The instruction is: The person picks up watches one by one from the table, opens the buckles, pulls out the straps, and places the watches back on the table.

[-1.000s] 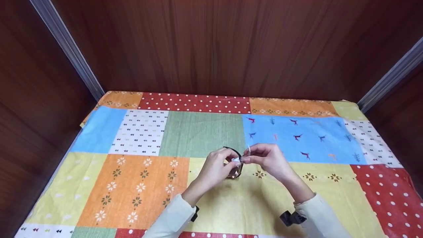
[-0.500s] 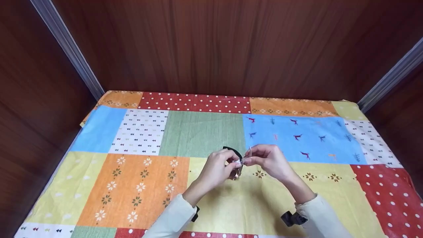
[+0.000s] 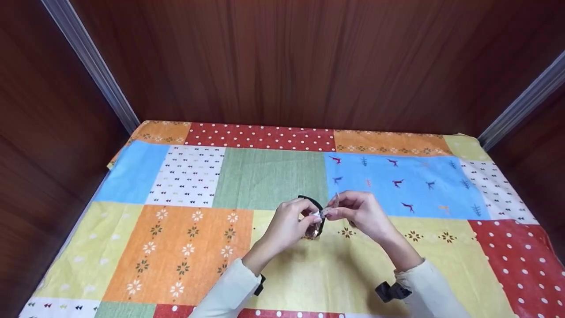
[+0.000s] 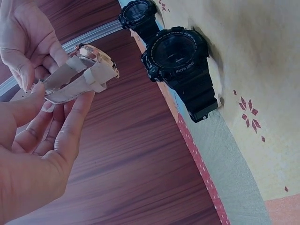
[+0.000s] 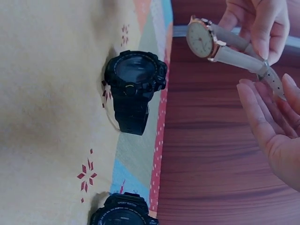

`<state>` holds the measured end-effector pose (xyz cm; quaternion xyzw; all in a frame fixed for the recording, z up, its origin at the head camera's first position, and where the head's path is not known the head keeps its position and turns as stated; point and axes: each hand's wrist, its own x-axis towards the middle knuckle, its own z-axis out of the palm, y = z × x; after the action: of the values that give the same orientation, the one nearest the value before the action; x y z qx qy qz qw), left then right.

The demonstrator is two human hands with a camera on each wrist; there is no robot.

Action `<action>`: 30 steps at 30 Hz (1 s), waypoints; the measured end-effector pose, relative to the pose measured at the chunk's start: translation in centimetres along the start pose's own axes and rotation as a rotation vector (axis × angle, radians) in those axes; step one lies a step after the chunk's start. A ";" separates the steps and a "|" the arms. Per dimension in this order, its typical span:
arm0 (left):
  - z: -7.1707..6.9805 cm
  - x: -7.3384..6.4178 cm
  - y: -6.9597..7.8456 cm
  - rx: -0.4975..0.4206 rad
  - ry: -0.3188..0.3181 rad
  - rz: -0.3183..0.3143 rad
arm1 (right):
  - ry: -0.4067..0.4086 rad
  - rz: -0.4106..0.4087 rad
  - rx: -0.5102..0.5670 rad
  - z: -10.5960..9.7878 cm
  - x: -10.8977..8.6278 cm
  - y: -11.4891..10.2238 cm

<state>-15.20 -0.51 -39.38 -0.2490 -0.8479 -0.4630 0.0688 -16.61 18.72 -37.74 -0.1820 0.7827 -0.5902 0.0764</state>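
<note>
A wristwatch (image 5: 200,39) with a pale dial, rose-gold case and light strap is held up over the table between both hands. My left hand (image 3: 289,221) pinches the strap by its buckle, with thumb and fingers visible in the right wrist view. The holed end of the strap (image 5: 273,82) passes through the buckle to my right hand (image 3: 364,216), whose thumb and fingers grip its tip. Seen from the left wrist, the strap forms a closed loop (image 4: 77,84) behind the case. In the head view the left fingers cover much of the watch.
Two black sport watches, one nearer (image 4: 176,51) and one farther (image 4: 137,10) in the left wrist view, stand on the patchwork tablecloth (image 3: 190,247). From the head, part of a black strap (image 3: 311,201) shows behind the left hand. Brown wood panels (image 3: 282,62) enclose the table's back and sides.
The strap's tip has shifted slightly right between the right fingers, and more of the strap shows there. My left hand keeps its place.
</note>
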 end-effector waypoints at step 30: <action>-0.1 0.6 0.7 0.073 -0.149 -0.065 | 0.002 -0.022 0.052 0.5 0.1 0.2</action>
<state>-15.36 -0.09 -38.60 -0.2523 -0.8747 -0.4139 -0.0005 -16.57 18.31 -38.09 -0.1877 0.7653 -0.6112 0.0738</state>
